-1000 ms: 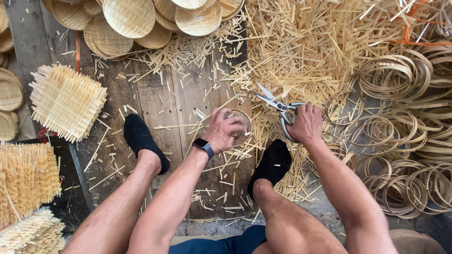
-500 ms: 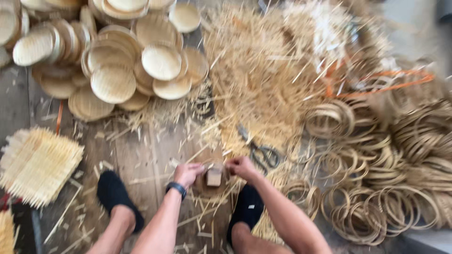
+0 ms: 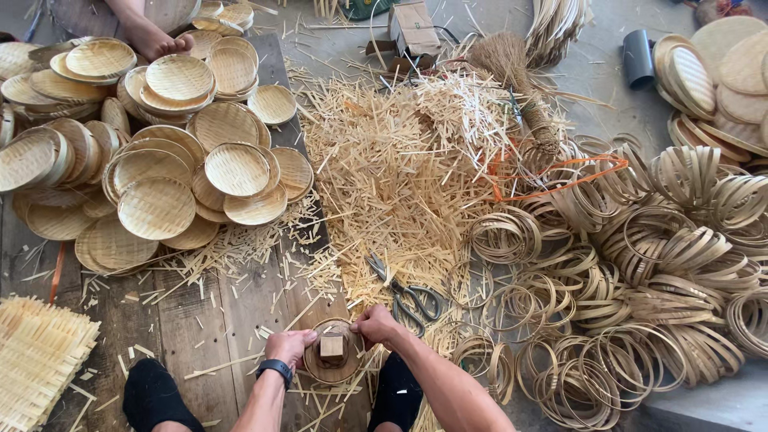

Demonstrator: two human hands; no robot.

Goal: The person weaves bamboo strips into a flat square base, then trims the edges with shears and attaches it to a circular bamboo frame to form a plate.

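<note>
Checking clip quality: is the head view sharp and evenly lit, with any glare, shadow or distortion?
Head view: sharp, no motion blur; hands and scissors crisp. Soft, even daylight, only faint shadows, no glare. Mild wide-angle stretch toward the edges, on rings and woven trays.

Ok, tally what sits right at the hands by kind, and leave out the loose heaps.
Grey metal scissors: 1
Small square wooden block: 1
Round brown bamboo frame under the block: 1
Black wristwatch: 1
Black socks: 2
Bare hands at the frame's rim, left hand and right hand: 2
Total: 8
</note>
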